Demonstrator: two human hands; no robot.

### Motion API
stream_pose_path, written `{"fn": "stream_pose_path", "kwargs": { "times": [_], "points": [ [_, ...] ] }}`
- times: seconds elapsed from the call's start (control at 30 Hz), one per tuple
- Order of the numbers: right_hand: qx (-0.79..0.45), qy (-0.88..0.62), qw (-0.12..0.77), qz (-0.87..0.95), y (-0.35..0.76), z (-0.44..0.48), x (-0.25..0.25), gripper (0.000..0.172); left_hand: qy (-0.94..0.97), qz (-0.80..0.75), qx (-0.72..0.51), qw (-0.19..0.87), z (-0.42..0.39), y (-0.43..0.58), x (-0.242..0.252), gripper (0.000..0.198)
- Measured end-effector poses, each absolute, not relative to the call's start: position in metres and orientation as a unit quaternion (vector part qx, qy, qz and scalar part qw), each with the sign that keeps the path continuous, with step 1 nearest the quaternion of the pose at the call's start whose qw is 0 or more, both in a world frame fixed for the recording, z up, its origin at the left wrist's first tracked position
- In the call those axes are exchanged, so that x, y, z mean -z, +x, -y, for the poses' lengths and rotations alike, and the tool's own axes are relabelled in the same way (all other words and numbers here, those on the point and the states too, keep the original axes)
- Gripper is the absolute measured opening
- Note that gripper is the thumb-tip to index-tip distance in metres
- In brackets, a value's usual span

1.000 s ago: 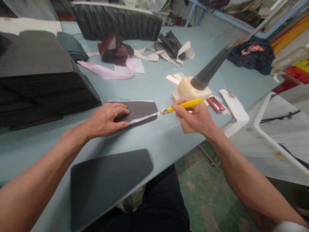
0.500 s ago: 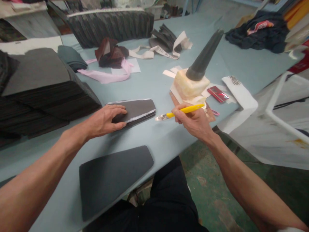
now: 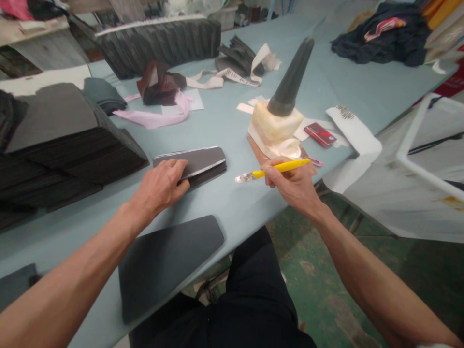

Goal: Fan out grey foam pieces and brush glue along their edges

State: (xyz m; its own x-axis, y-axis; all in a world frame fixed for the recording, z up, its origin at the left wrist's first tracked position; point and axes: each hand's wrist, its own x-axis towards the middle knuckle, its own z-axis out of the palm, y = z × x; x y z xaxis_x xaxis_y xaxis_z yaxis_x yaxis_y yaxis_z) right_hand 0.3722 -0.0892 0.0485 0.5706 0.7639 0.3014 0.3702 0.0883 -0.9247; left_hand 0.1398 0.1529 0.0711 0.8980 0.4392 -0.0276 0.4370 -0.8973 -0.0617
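My left hand (image 3: 163, 186) pinches the near edge of the top piece in a small stack of dark grey tapered panels (image 3: 205, 158). Its thumb is at the edge, and the fingers lie over the top. White lines run along the long edges of that top piece. In my right hand (image 3: 294, 186) is a small brush (image 3: 264, 172) with a yellow handle, held above the table just right of the stack. Its tip is coated with something whitish. A larger dark panel (image 3: 172, 263) lies flat near the table's front edge.
Behind my right hand stands a cream-coloured block (image 3: 273, 123) with a black cone (image 3: 292, 77) on top. A red case (image 3: 320, 134) lies beside it. Tall stacks of dark panels (image 3: 54, 121) fill the left. Pink cloth (image 3: 163, 116) and a white strap (image 3: 206, 82) lie farther back.
My left hand has closed its thumb and fingers at the edge of the top panel, which now stands slightly apart from those below. The brush has hardly moved.
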Motion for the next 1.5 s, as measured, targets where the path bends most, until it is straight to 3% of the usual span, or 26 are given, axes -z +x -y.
{"fn": "stream_pose_path", "kwargs": {
  "times": [0.2,0.37,0.63,0.77,1.0,1.27,1.5],
  "points": [
    [-0.140,-0.638,0.637,0.410,0.372,0.100,-0.045,0.041,-0.970,0.243,0.008,0.005,-0.154,0.138,-0.075,0.020],
    [-0.096,-0.601,0.653,0.450,0.368,0.109,-0.047,0.030,-0.955,0.282,0.073,0.062,-0.150,0.138,-0.083,0.011],
    [0.025,-0.622,0.565,0.541,0.358,0.114,-0.061,0.014,-0.925,0.310,0.213,0.058,-0.133,0.118,-0.120,0.005],
    [0.127,-0.627,0.521,0.565,0.348,0.106,-0.067,0.003,-0.914,0.265,0.299,0.071,-0.113,0.082,-0.124,0.011],
    [0.200,-0.525,0.483,0.671,0.304,0.101,-0.103,0.017,-0.889,0.238,0.387,0.062,-0.070,0.006,-0.105,0.035],
    [0.216,-0.476,0.517,0.677,0.267,0.083,-0.134,0.009,-0.854,0.313,0.415,-0.038,-0.040,-0.041,-0.087,0.036],
    [0.163,-0.475,0.502,0.704,0.250,0.071,-0.109,0.019,-0.865,0.233,0.438,0.068,-0.031,-0.045,-0.090,0.032]
  ]
}}
